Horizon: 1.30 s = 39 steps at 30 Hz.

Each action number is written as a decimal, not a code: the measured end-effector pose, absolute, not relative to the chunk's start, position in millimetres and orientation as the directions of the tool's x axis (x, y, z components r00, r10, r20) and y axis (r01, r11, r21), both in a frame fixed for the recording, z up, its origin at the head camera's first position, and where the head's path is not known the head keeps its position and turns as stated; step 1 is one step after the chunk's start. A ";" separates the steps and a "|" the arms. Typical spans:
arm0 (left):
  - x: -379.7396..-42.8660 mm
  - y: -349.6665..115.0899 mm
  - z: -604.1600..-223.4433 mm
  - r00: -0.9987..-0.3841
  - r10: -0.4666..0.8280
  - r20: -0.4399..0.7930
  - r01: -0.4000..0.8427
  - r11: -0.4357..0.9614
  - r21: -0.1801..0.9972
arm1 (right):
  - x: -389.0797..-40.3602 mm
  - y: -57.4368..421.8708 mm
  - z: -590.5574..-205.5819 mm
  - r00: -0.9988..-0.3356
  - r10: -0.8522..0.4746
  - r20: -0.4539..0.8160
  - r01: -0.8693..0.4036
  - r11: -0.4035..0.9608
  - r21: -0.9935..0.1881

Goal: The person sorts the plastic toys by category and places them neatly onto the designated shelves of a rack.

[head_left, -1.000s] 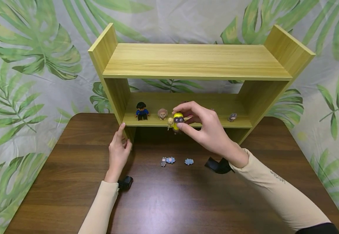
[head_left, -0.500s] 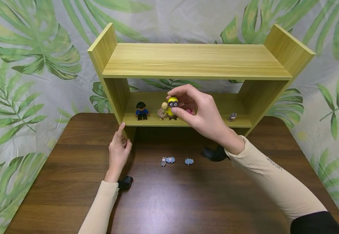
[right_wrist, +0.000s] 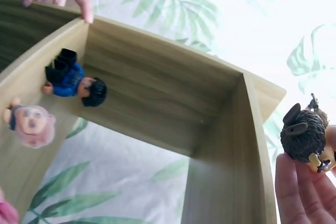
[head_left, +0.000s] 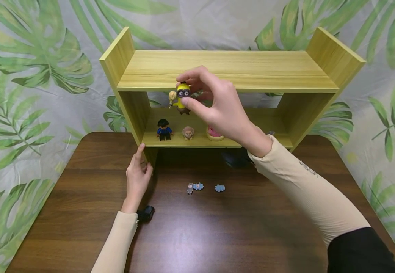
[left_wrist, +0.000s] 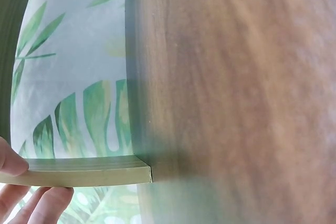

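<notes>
My right hand point(head_left: 214, 102) pinches a yellow minion figure point(head_left: 184, 93) between thumb and fingertips, upright, at the height of the top shelf's front edge. The figure wears goggles and a dark brown bottom, with a tan ball-like piece at its side; the right wrist view shows its dark grooved underside point(right_wrist: 303, 135). My left hand point(head_left: 138, 176) grips the left side panel of the wooden shelf point(head_left: 228, 70), index finger at the middle board's corner. In the left wrist view, thumb and fingers lie on opposite faces of that panel point(left_wrist: 79, 176).
On the middle board stand a black-haired toy figure point(head_left: 164, 130) in blue, a pinkish furry figure point(head_left: 188, 132) and a pink ring-shaped toy point(head_left: 214, 133). My right arm partly hides the board's right end. Several small blue-grey figures point(head_left: 198, 186) lie on the brown table point(head_left: 184, 235).
My right hand has carried the minion up and to the left, from the middle board's front to the top board's edge. My left hand has stayed in place.
</notes>
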<state>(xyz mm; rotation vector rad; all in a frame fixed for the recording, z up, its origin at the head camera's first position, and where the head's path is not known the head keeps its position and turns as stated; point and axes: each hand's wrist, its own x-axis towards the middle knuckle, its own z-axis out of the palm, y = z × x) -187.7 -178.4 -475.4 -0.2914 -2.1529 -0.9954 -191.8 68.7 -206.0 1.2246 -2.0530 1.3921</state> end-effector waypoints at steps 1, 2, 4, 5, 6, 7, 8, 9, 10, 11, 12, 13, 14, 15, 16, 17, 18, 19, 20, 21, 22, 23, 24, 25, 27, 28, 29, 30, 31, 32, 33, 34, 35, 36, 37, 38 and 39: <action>-187.7 -178.4 -475.5 -0.705 -0.096 0.703 0.474 0.673 0.567 | -192.7 66.9 -204.2 -0.560 -0.449 0.696 -0.813 0.137 -0.566; -187.6 -178.4 -475.6 -0.704 -0.097 0.704 0.474 0.673 0.567 | -193.7 65.2 -202.3 -0.564 -0.448 0.694 -0.810 0.137 -0.570; -187.6 -178.6 -476.0 -0.705 -0.097 0.703 0.474 0.673 0.568 | -195.4 61.8 -198.9 -0.561 -0.445 0.699 -0.813 0.137 -0.565; -187.7 -178.8 -476.2 -0.706 -0.097 0.702 0.473 0.673 0.569 | -196.2 60.2 -197.2 -0.560 -0.443 0.700 -0.814 0.137 -0.564; -187.9 -179.0 -476.3 -0.707 -0.096 0.701 0.474 0.671 0.571 | -197.2 58.6 -195.7 -0.558 -0.441 0.702 -0.816 0.138 -0.562; -188.1 -179.1 -476.3 -0.708 -0.095 0.700 0.475 0.669 0.572 | -198.1 57.1 -194.2 -0.557 -0.441 0.704 -0.816 0.136 -0.562; -188.3 -179.2 -476.4 -0.707 -0.095 0.701 0.478 0.667 0.571 | -199.2 55.6 -192.7 -0.548 -0.440 0.711 -0.823 0.131 -0.553; -188.4 -179.4 -476.6 -0.707 -0.093 0.701 0.479 0.667 0.571 | -200.0 54.1 -191.2 -0.549 -0.440 0.711 -0.823 0.136 -0.551; -188.5 -179.6 -476.7 -0.706 -0.092 0.702 0.481 0.666 0.571 | -200.8 52.7 -189.8 -0.549 -0.440 0.711 -0.824 0.140 -0.550; -188.7 -179.8 -476.9 -0.706 -0.091 0.703 0.482 0.665 0.570 | -201.5 51.2 -188.3 -0.557 -0.439 0.705 -0.819 0.148 -0.555; -188.7 -179.9 -477.0 -0.705 -0.090 0.703 0.484 0.664 0.570 | -202.2 49.7 -186.8 -0.566 -0.438 0.699 -0.814 0.158 -0.560; -188.6 -180.0 -477.0 -0.704 -0.090 0.705 0.484 0.665 0.568 | -203.0 48.3 -185.2 -0.576 -0.436 0.692 -0.807 0.166 -0.567; -188.5 -179.9 -477.0 -0.704 -0.089 0.705 0.485 0.665 0.568 | -203.7 46.9 -183.6 -0.584 -0.434 0.686 -0.802 0.180 -0.570; -188.4 -179.9 -476.7 -0.706 -0.089 0.703 0.483 0.665 0.569 | -204.5 45.5 -182.1 -0.595 -0.432 0.678 -0.794 0.188 -0.578; -188.2 -179.8 -476.4 -0.707 -0.090 0.701 0.483 0.663 0.572 | -205.8 44.1 -181.2 -0.585 -0.432 0.686 -0.802 0.180 -0.570; -188.0 -179.7 -476.2 -0.707 -0.091 0.702 0.484 0.662 0.572 | -207.2 42.6 -180.2 -0.577 -0.431 0.694 -0.808 0.174 -0.563; -187.8 -179.4 -475.8 -0.707 -0.091 0.702 0.484 0.661 0.573 | -208.6 41.1 -179.3 -0.577 -0.430 0.695 -0.807 0.170 -0.565; -187.8 -179.3 -475.8 -0.707 -0.092 0.702 0.484 0.661 0.574 | -210.0 39.6 -178.6 -0.576 -0.429 0.696 -0.808 0.166 -0.565; -187.7 -179.2 -475.8 -0.708 -0.093 0.700 0.483 0.659 0.577 | -211.4 38.1 -178.1 -0.576 -0.428 0.696 -0.808 0.165 -0.566; -187.6 -179.1 -475.8 -0.710 -0.094 0.698 0.482 0.658 0.579 | -212.8 36.7 -177.6 -0.576 -0.428 0.697 -0.807 0.161 -0.568; -187.4 -179.1 -475.8 -0.711 -0.095 0.697 0.481 0.656 0.581 | -214.1 35.2 -177.3 -0.574 -0.428 0.698 -0.808 0.161 -0.567; -187.4 -179.1 -475.8 -0.712 -0.095 0.696 0.480 0.657 0.581 | -215.3 33.9 -176.8 -0.585 -0.427 0.690 -0.800 0.168 -0.575; -187.4 -179.1 -475.8 -0.713 -0.095 0.695 0.479 0.658 0.581 | -216.4 32.5 -176.2 -0.592 -0.426 0.683 -0.796 0.176 -0.580; -187.3 -179.3 -475.8 -0.714 -0.094 0.694 0.477 0.660 0.581 | -217.7 31.2 -175.9 -0.592 -0.427 0.684 -0.796 0.181 -0.577; -187.0 -179.3 -475.4 -0.718 -0.093 0.690 0.470 0.666 0.579 | -220.3 28.6 -174.8 -0.586 -0.430 0.687 -0.802 0.187 -0.567; -186.9 -179.3 -475.3 -0.719 -0.093 0.689 0.467 0.670 0.577 | -221.7 27.3 -174.4 -0.580 -0.434 0.689 -0.807 0.192 -0.558; -186.9 -179.3 -475.3 -0.719 -0.092 0.689 0.465 0.673 0.575 | -223.1 25.9 -173.7 -0.575 -0.438 0.691 -0.811 0.194 -0.551; -187.0 -179.2 -475.2 -0.719 -0.090 0.689 0.464 0.677 0.572 | -224.5 24.4 -172.9 -0.567 -0.443 0.695 -0.817 0.197 -0.542; -187.0 -179.1 -475.1 -0.719 -0.089 0.689 0.463 0.677 0.572 | -226.0 22.8 -172.2 -0.562 -0.447 0.696 -0.821 0.198 -0.535; -187.2 -179.0 -475.2 -0.719 -0.089 0.689 0.464 0.676 0.572 | -227.5 21.3 -171.5 -0.556 -0.452 0.698 -0.825 0.198 -0.529; -187.5 -178.9 -475.3 -0.719 -0.089 0.690 0.466 0.675 0.572 | -229.0 19.8 -171.0 -0.550 -0.458 0.698 -0.829 0.200 -0.522; -187.7 -178.7 -475.4 -0.718 -0.088 0.690 0.468 0.673 0.573 | -230.4 18.3 -170.5 -0.546 -0.464 0.698 -0.832 0.204 -0.515; -187.9 -178.5 -475.5 -0.717 -0.088 0.692 0.471 0.671 0.573 | -231.9 16.8 -170.1 -0.542 -0.467 0.698 -0.835 0.203 -0.512; -188.2 -178.3 -475.7 -0.716 -0.087 0.693 0.473 0.669 0.573 | -233.4 15.6 -170.0 -0.536 -0.471 0.700 -0.839 0.205 -0.505; -188.4 -178.3 -476.1 -0.715 -0.087 0.694 0.475 0.667 0.574 | -235.0 14.1 -170.0 -0.531 -0.476 0.702 -0.843 0.205 -0.498; -188.6 -178.3 -476.4 -0.715 -0.088 0.693 0.475 0.666 0.575 | -236.3 12.8 -170.1 -0.525 -0.479 0.703 -0.846 0.204 -0.492; -188.8 -178.3 -476.6 -0.715 -0.088 0.693 0.475 0.666 0.575 | -237.7 11.6 -170.3 -0.518 -0.483 0.706 -0.850 0.203 -0.485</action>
